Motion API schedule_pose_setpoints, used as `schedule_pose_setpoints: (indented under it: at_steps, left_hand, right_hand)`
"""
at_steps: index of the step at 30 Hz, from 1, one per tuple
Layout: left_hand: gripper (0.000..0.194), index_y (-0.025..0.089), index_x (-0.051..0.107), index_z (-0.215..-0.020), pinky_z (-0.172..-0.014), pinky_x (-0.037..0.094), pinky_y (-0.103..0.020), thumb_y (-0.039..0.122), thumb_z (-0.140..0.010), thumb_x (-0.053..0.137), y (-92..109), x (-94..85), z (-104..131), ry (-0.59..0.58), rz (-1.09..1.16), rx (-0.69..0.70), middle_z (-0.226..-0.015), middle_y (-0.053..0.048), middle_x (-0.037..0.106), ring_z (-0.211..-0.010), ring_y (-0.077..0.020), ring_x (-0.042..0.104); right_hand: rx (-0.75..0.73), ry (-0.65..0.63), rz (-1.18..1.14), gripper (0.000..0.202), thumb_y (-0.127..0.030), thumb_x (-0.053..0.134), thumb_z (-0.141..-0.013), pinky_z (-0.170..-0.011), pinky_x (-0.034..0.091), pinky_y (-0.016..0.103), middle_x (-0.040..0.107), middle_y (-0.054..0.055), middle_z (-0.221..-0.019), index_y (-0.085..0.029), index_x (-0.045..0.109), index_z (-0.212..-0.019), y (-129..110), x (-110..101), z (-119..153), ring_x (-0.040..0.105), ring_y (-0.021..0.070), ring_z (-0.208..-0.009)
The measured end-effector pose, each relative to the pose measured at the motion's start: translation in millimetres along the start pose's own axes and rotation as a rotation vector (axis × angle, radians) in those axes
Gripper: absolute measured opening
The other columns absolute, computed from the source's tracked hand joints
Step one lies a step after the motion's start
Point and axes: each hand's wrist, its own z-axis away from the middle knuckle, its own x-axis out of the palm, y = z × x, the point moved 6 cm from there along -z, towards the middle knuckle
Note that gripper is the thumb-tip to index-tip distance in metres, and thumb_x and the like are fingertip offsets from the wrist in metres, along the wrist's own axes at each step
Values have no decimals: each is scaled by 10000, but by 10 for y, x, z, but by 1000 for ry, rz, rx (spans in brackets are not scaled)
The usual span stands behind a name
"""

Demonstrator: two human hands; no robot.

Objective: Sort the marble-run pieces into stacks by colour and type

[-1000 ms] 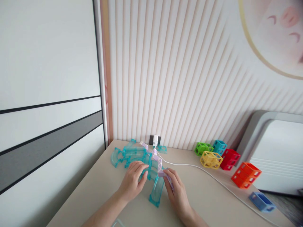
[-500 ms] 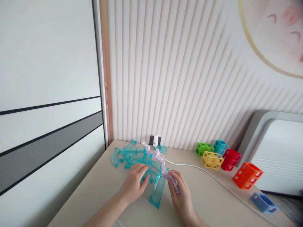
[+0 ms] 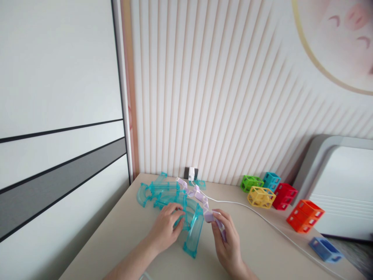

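Ribbed wall [image 3: 204, 89] fills most of bkgd; white cabinet [image 3: 58, 70] w/ black + grey strips on the L. Beige desk [image 3: 259, 252], far edge along the wall. Past its R edge, grey-white panel [image 3: 340, 186]. Round pic [image 3: 335, 42] high on the wall, partly cut off.

Teal track pcs [image 3: 164, 189] lie clustered from nr desk's far-L corner toward its middle, one straight pc [image 3: 194, 235] pointing at the near edge.

L hand [image 3: 163, 229]: fingers curled, tips at the teal pcs; can't tell if gripping. R hand [image 3: 229, 237]: thumb + fingers gripping near end of lilac chain [image 3: 199, 193], which zigzags back toward desk's far edge along the cluster's R side.

White cable [image 3: 227, 202] runs from the far edge to the R edge. Nr R edge: orange block [image 3: 305, 218], red block [image 3: 280, 190], blue block [image 3: 319, 249] closest to near-R corner. Yellow block [image 3: 264, 191] sits in front of green block [image 3: 251, 182] + turquoise block [image 3: 271, 180], both nr far edge.

White charger [image 3: 191, 173] plugged in black outlet [image 3: 186, 172] just behind far edge; small teal pc [image 3: 201, 184] below it.
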Motion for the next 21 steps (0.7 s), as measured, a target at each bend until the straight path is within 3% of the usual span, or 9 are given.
schedule_pose_setpoints:
  at_steps: [5,13,16,21]
  left_hand:
    - [244,235,725,-1067,-917,554,-418,181,-940,524,-20,31,11,-6,11,12,-1119,-101,672,-1031,-259,659]
    - [248,237,714,-1092,-927,553,-433,175,-940,527,-5,29,3,5,19,18,-1127,-99,677,-1047,-257,655]
    - [285,243,686,-1174,-936,555,-427,182,-945,527,5,13,1,17,25,26,-1134,-98,684,-1054,-252,658]
    - [342,250,622,-1287,-963,548,-427,218,-963,519,-7,9,5,14,38,44,-1174,-100,691,-1097,-256,652]
  right_hand:
    - [-66,44,21,344,-54,541,-943,-822,603,309,636,110,-1150,-230,603,-1231,10,-102,11,670,203,-1049]
    - [-142,204,-27,449,7,534,-930,-644,642,294,592,97,-1210,-251,576,-1295,28,-420,71,719,185,-935]
    - [-158,267,-60,446,0,523,-944,-590,656,303,597,86,-1222,-267,575,-1297,-23,-527,33,721,162,-842]
    - [-215,393,-41,425,-52,545,-960,-528,645,295,637,83,-1186,-293,581,-1307,-157,-661,15,724,193,-872]
